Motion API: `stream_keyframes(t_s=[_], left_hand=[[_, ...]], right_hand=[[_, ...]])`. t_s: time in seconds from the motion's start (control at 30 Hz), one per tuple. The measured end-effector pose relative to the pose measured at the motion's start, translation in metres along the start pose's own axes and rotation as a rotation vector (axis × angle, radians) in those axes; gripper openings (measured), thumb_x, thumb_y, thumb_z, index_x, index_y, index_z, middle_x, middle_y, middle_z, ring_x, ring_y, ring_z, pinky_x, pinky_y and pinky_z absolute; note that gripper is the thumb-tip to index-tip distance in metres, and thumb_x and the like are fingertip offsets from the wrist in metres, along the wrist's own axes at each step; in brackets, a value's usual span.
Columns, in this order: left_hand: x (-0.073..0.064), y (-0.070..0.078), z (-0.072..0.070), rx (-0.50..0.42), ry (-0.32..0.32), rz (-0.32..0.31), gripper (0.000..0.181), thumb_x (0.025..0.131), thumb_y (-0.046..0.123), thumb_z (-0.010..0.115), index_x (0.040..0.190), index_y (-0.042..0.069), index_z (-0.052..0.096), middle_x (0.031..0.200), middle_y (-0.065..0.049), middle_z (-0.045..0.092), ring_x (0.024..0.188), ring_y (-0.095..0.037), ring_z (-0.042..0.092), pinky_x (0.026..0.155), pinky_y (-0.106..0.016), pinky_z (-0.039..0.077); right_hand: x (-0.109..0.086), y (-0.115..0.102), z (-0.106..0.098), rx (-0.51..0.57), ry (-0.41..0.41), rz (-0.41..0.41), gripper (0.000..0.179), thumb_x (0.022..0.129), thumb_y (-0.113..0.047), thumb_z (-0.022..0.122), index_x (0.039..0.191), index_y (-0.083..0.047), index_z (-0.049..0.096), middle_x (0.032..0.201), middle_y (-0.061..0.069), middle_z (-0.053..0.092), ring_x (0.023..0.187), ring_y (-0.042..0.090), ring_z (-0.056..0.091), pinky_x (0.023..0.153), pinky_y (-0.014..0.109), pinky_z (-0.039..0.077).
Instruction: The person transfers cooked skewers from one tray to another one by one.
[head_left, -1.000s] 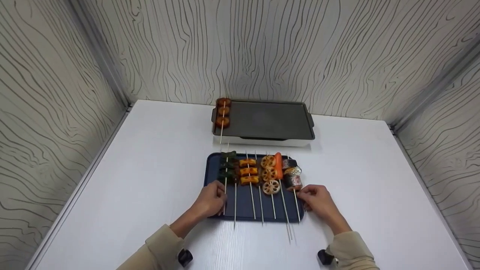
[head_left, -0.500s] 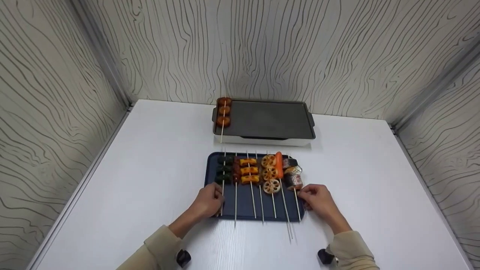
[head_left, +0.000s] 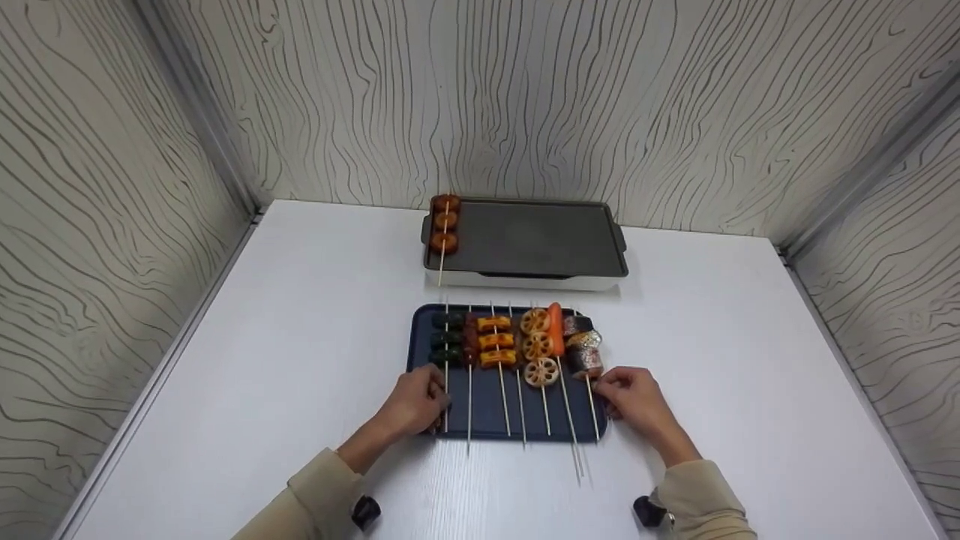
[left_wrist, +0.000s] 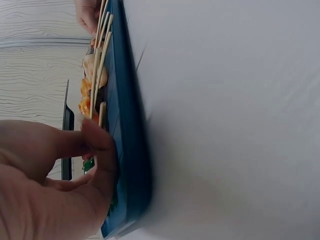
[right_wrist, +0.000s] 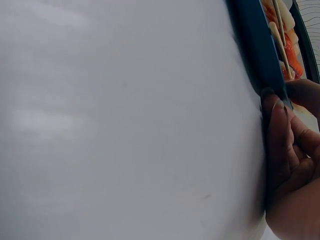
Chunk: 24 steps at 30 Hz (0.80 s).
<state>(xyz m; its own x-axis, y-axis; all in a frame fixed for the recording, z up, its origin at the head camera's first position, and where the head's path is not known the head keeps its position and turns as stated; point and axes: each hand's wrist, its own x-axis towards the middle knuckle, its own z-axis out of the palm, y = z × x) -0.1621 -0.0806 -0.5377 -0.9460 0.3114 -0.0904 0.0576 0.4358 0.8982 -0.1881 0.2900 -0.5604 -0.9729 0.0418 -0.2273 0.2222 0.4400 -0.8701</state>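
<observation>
A dark blue tray point(head_left: 487, 409) bears several food skewers side by side. At its left end lies the skewer of dark green pieces point(head_left: 447, 339); my left hand point(head_left: 412, 401) pinches its stick between thumb and fingers, and the hand partly hides the tray's near left corner. In the left wrist view the thumb and curled fingers point(left_wrist: 102, 160) meet above the tray edge. My right hand point(head_left: 637, 401) grips the tray's right edge beside the dark, silvery fish-like skewer point(head_left: 585, 356). The right wrist view has the right fingers point(right_wrist: 280, 140) at the tray's rim, some below it.
Behind the tray stands a flat grill pan point(head_left: 532, 238) on a pale base, with a skewer of brown round slices point(head_left: 445, 223) along its left side. Skewers of yellow pieces point(head_left: 496, 341) and lotus root slices point(head_left: 538, 346) lie mid-tray. Several sticks overhang the near edge.
The skewer of dark green pieces has shifted left and straightened with my left hand, uncovering more of the dark red skewer beside it. My right hand has stayed at the tray's edge.
</observation>
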Motion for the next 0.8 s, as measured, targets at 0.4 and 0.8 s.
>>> stream_keyframes(t_s=[0.4, 0.8], left_hand=[[0.010, 0.015, -0.028, 0.050, 0.016, -0.071, 0.020, 0.098, 0.006, 0.064, 0.113, -0.007, 0.063, 0.081, -0.014, 0.067, 0.054, -0.014, 0.059, 0.050, -0.030, 0.052], [0.055, 0.062, -0.084, 0.067, 0.147, -0.064, 0.030, 0.100, 0.015, 0.063, 0.125, 0.000, 0.061, 0.108, -0.014, 0.065, 0.066, -0.014, 0.060, 0.060, -0.030, 0.053]], right_hand=[[0.000, 0.001, 0.002, 0.026, -0.008, -0.007, 0.007, 0.091, -0.002, 0.068, 0.088, 0.003, 0.070, 0.066, 0.003, 0.060, 0.053, 0.014, 0.057, 0.050, 0.026, 0.050], [0.001, 0.001, -0.001, -0.009, -0.011, 0.003, 0.010, 0.092, -0.007, 0.071, 0.091, 0.003, 0.071, 0.067, 0.003, 0.061, 0.054, 0.015, 0.057, 0.051, 0.028, 0.051]])
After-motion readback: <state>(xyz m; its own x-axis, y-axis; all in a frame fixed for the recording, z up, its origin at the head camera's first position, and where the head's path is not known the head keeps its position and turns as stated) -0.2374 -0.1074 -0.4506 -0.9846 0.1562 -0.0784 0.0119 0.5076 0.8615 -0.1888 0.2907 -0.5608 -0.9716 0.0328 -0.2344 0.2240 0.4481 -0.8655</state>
